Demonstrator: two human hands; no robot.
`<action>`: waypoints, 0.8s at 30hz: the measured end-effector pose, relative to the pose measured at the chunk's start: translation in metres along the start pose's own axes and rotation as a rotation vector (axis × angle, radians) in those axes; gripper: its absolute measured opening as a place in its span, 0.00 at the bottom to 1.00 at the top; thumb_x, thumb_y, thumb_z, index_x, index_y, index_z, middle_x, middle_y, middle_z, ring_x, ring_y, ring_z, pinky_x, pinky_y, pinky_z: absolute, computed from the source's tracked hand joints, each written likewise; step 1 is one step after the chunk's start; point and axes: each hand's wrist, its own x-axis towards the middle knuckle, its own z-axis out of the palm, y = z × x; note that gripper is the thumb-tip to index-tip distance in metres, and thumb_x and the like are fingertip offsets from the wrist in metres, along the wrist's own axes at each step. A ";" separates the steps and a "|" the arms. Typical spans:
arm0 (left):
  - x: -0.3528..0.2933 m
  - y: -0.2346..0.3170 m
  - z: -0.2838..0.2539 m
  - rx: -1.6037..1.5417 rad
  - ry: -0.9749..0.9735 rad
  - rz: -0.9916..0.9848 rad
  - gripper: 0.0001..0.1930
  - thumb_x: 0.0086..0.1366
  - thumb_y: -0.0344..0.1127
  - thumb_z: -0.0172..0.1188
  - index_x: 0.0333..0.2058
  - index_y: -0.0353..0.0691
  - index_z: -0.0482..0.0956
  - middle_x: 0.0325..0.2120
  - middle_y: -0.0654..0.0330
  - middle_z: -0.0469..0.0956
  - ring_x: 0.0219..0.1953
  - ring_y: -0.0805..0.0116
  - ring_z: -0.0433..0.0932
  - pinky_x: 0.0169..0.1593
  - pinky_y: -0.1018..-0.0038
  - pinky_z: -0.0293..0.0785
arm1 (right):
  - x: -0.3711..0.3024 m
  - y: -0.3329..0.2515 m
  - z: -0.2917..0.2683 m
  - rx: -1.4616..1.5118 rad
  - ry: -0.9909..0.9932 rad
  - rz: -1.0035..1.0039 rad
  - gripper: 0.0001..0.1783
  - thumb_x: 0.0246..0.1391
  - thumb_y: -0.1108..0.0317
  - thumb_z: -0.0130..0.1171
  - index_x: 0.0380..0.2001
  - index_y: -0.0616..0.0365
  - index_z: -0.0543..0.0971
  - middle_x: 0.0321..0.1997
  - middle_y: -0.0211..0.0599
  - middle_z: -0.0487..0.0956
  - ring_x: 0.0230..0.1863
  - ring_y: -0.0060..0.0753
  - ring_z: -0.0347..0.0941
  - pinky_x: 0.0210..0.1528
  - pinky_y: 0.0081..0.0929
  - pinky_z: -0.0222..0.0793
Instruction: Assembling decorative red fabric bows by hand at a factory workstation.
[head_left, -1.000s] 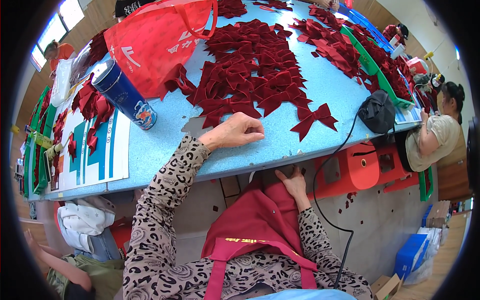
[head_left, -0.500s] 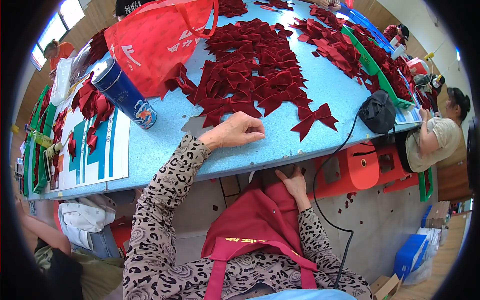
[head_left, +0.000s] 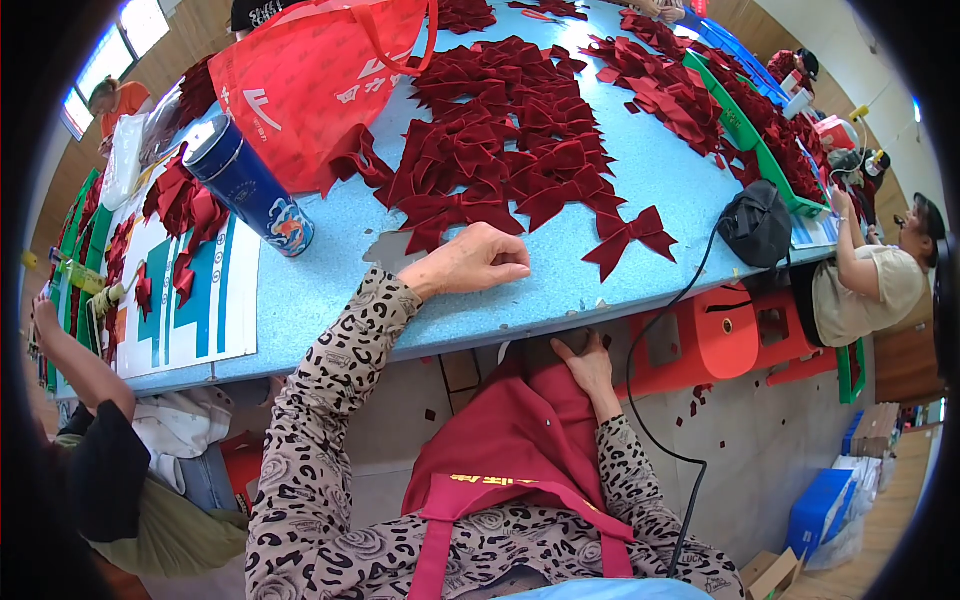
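Observation:
My left hand (head_left: pixel 468 262) rests on the blue tabletop near its front edge, its fingers curled in and no object showing in them. Just beyond it lies a broad heap of dark red velvet bows (head_left: pixel 490 140). One single bow (head_left: pixel 631 241) sits apart at the heap's near right corner. Below the table edge, my right hand (head_left: pixel 588 372) lies on my knee over the dark red apron (head_left: pixel 510 440). Its thumb stands away from the fingers, whose tips are partly hidden, and it holds nothing that I can see.
A blue tumbler (head_left: pixel 250 187) and a red bag (head_left: pixel 315 95) stand left of the bows. At right are a black pouch (head_left: pixel 755 224), a hanging cable (head_left: pixel 640 400) and a green tray (head_left: pixel 735 125). Co-workers sit on both sides; red stools (head_left: pixel 725 335) are under the table.
My hands and the bows stay put. The person at left has leaned in and raised an arm to the table; the person at right has lifted their hands and tilted their head.

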 end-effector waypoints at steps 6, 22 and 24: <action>-0.001 -0.001 0.000 -0.004 0.008 0.016 0.10 0.58 0.36 0.59 0.31 0.34 0.80 0.20 0.56 0.77 0.22 0.70 0.72 0.29 0.73 0.68 | -0.001 -0.002 0.000 0.009 0.006 -0.003 0.50 0.42 0.37 0.62 0.58 0.67 0.64 0.53 0.60 0.73 0.56 0.55 0.69 0.57 0.39 0.65; -0.003 -0.002 0.001 0.013 0.017 0.030 0.11 0.58 0.37 0.60 0.31 0.34 0.80 0.21 0.54 0.78 0.22 0.68 0.73 0.30 0.71 0.69 | -0.002 -0.001 0.002 0.009 -0.007 0.008 0.51 0.41 0.37 0.63 0.59 0.66 0.64 0.53 0.60 0.73 0.56 0.56 0.69 0.57 0.39 0.65; -0.003 -0.003 0.001 0.017 0.019 0.035 0.11 0.58 0.37 0.60 0.31 0.34 0.80 0.21 0.54 0.77 0.22 0.68 0.73 0.30 0.71 0.69 | -0.002 -0.002 0.002 0.009 -0.011 0.011 0.51 0.41 0.37 0.63 0.59 0.66 0.63 0.53 0.60 0.73 0.56 0.56 0.69 0.57 0.39 0.65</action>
